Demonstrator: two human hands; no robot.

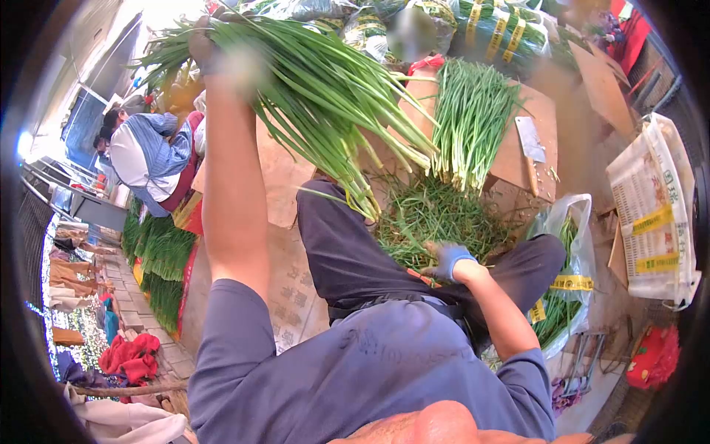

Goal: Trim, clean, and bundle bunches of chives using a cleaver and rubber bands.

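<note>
My left hand [201, 46], gloved, is raised at the upper left and closed round the leafy end of a large bunch of long green stalks [318, 81]. The pale ends hang down to the right, over my knee. Low near my lap is my right hand [448, 260] in a blue-grey glove, beside a heap of loose green trimmings [425, 214]; whether its fingers hold anything is too small to tell. Another bunch of stalks [473, 122] lies on cardboard, with a cleaver [530, 144] to its right.
Filled plastic bags [499, 29] with yellow tape line the back. A bag of greens [566, 288] sits by my right knee, near a white woven bag [654, 211]. A person [151, 155] sits bent over at the left, near stacked greens [159, 259].
</note>
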